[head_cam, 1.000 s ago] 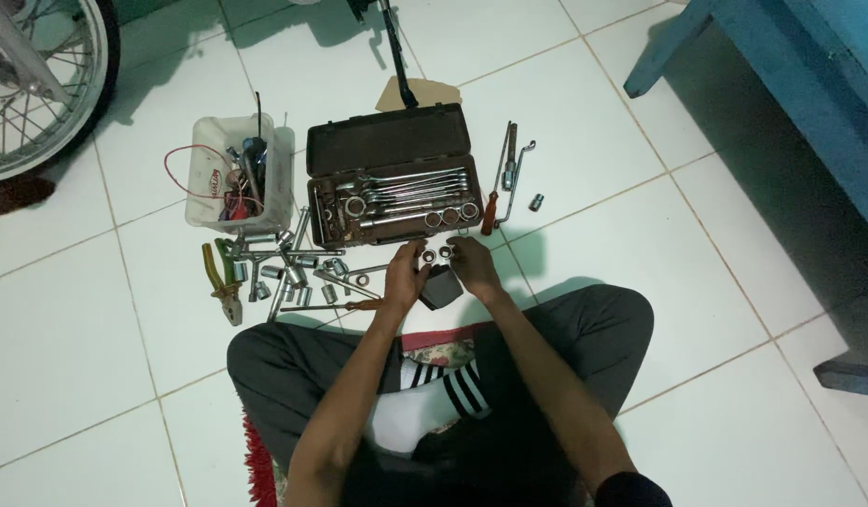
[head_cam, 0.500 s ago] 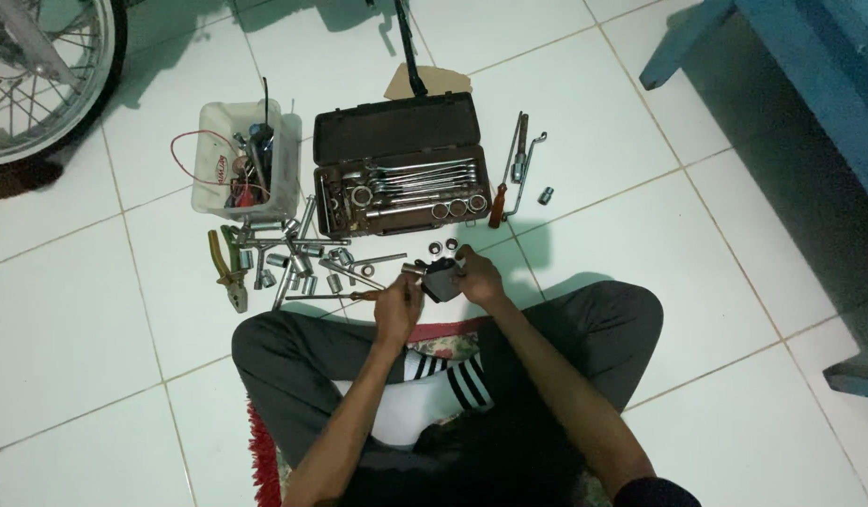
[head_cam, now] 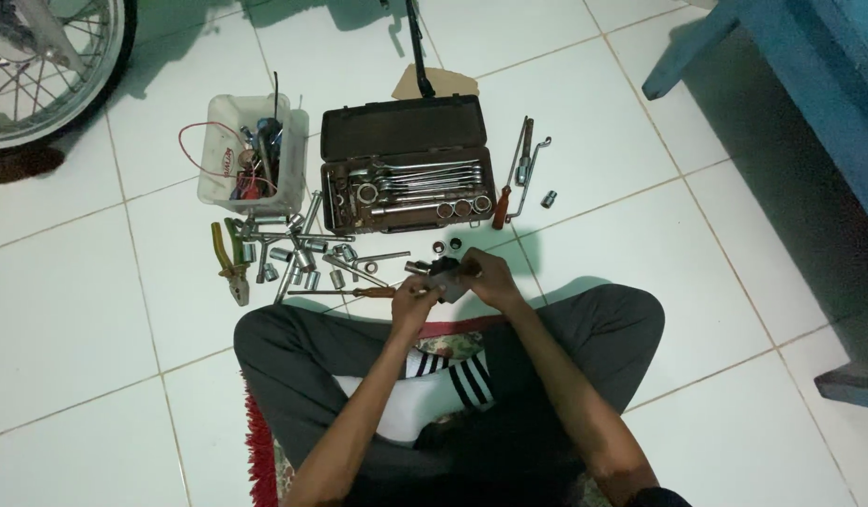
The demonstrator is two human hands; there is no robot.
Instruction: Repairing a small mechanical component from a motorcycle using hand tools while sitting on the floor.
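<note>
While a person sits cross-legged on white tile, a small grey metal part (head_cam: 445, 279) is held just above the knees, gripped between both hands: the left hand (head_cam: 411, 305) closed around its near side, the right hand (head_cam: 486, 279) pinching its far edge. Fitting or turning seems underway; steady, fine grip is needed next. Loose sockets (head_cam: 298, 255) and an open brown tool case (head_cam: 406, 178) lie just beyond.
</note>
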